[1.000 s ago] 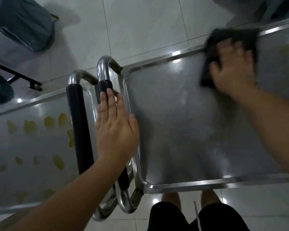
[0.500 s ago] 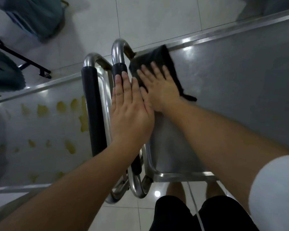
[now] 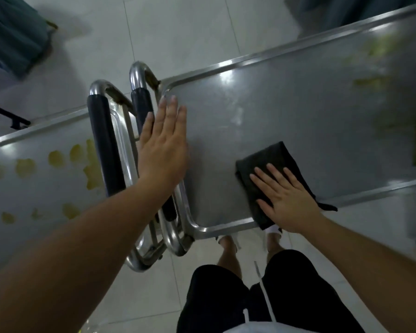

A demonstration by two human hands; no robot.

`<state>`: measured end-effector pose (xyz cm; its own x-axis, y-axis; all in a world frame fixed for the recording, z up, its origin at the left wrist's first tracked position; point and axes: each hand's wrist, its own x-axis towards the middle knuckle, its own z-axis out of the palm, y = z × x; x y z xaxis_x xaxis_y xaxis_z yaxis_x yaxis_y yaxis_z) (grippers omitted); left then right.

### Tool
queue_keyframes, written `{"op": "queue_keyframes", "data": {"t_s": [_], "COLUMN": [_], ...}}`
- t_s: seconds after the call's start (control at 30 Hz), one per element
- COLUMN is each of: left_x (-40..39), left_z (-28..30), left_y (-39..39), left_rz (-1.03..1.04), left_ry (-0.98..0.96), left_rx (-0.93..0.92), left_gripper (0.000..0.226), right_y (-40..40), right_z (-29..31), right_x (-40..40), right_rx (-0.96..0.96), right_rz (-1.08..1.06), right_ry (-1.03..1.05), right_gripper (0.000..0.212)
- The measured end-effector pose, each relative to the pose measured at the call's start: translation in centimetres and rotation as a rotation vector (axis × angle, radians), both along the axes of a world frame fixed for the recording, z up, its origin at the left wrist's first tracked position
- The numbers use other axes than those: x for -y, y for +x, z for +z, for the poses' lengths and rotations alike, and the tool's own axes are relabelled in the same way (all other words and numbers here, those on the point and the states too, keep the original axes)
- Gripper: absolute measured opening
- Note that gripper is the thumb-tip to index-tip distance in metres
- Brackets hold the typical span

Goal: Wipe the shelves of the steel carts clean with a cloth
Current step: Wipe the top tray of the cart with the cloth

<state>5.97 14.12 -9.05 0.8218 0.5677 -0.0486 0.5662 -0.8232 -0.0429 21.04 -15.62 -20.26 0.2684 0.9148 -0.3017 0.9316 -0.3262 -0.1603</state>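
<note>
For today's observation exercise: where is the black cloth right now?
In the head view, the black cloth lies flat on the right-hand cart's top shelf, near its front rim, pressed under the right hand.

Right hand (image 3: 289, 203) presses black cloth (image 3: 267, 169) flat on steel shelf (image 3: 286, 111).

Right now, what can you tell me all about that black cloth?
The black cloth looks soft and folded into a rough rectangle, lying flat on the steel shelf of the right-hand cart, close to its near rim. The right hand presses down on it with straight, spread fingers, covering its near part. One corner pokes out past the hand over the rim. It is too dark to see any dirt on it.
</note>
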Motion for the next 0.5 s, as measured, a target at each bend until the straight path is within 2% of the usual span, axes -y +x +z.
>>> {"op": "queue_keyframes", "data": {"t_s": [0.17, 0.33, 0.5], "left_x": [2.0, 10.4, 17.4], "left_z": [0.5, -0.2, -2.0], "left_y": [0.8, 4.0, 9.1], "left_rz": [-0.163, 0.044, 0.154], "left_ry": [0.067, -0.313, -0.496], "left_rx": [-0.242, -0.217, -0.126], "left_gripper": [0.079, 0.070, 0.066], "right_y": [2.9, 5.5, 10.7], "right_z": [0.6, 0.6, 0.6], "right_x": [3.6, 5.7, 8.8], "right_rx": [-0.001, -0.009, -0.014], "right_rz": [-0.059, -0.085, -0.065], "right_ry": [-0.078, -0.081, -0.070], "right_gripper": [0.069, 0.069, 0.069]}}
